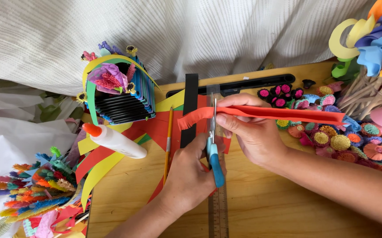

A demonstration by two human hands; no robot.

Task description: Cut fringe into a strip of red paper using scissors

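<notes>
My right hand (pixel 252 136) pinches a long folded red paper strip (pixel 283 113) and holds it level above the wooden board (pixel 266 202). The strip's left end (pixel 191 119) is cut into a fine fringe. Blue-handled scissors (pixel 215 165) are in my left hand (pixel 189 176), their blades pointing up and meeting the strip just beside my right fingers, at the edge of the fringe. Both hands are close together near the middle of the board.
A clear ruler (pixel 218 207), a pencil (pixel 168 141), a black paper strip (pixel 190 105) and a white glue bottle (pixel 116 141) lie on the board. A colourful paper house (pixel 120 97) stands at the back left. Quilled paper discs (pixel 332 136) crowd the right, fringed rolls (pixel 36 189) the lower left.
</notes>
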